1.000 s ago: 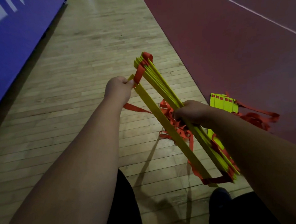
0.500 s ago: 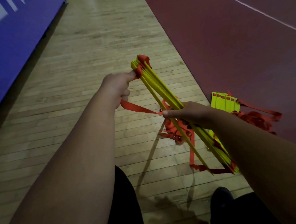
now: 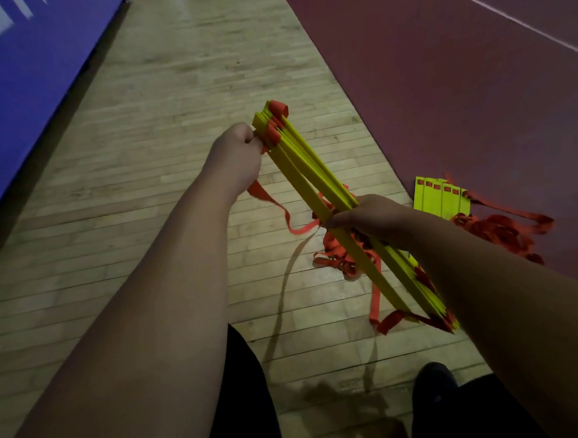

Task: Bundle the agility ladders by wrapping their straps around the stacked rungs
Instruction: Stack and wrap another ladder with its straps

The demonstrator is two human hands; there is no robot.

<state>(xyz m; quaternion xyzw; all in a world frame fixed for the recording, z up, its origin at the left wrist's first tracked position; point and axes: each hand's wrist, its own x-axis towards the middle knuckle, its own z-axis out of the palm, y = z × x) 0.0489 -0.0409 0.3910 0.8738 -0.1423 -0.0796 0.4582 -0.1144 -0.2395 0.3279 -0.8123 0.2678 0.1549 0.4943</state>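
Observation:
A stack of yellow ladder rungs (image 3: 315,174) slants in the air from upper left to lower right, above the wooden floor. My left hand (image 3: 235,154) grips its far end, where red strap loops stick out. A red strap (image 3: 270,201) hangs from that hand and sags across to my right hand (image 3: 368,216), which grips the stack's middle. More red strap (image 3: 341,258) dangles below the stack in a tangle. A second ladder (image 3: 440,199), yellow rungs stacked with red straps piled beside them, lies on the floor to the right.
Wooden floor (image 3: 162,131) runs ahead, with dark red court surface (image 3: 441,77) on the right and a blue mat (image 3: 23,85) on the left. My dark shoe (image 3: 433,378) and dark trouser legs are at the bottom.
The loose outer rung has closed against the stack. My left hand shifted up to the stack's far end, and the strap between my hands has gone slack.

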